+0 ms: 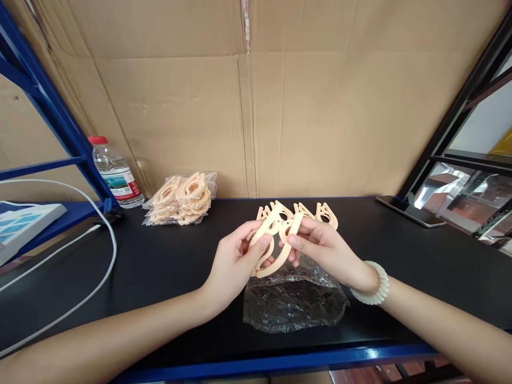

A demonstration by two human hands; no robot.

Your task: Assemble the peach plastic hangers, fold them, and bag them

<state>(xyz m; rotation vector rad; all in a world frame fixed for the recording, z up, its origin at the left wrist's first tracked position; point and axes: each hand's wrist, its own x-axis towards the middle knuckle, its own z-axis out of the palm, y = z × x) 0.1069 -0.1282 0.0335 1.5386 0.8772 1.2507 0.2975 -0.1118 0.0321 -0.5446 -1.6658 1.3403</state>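
Note:
A beige plastic folding hanger [285, 255], its curved parts partly spread, is held up between both hands over the black tabletop. My left hand [236, 257] is closed on its left side, thumb in front. Pinching its right arm between thumb and fingers is my right hand [326, 246], with a pale bracelet at the wrist. Under and in front of the hands lies a crumpled clear plastic bag [296, 306]. Behind them, several more beige folding hangers [327, 214] rest on the table, partly hidden by the hands and the held one.
Clear bags of folded hangers [182, 200] are stacked at the back left, beside a red-capped water bottle [118, 176]. A phone [410, 210] lies at the back right. A white cable [114, 240] loops over the table's left side. Cardboard [320, 106] covers the back.

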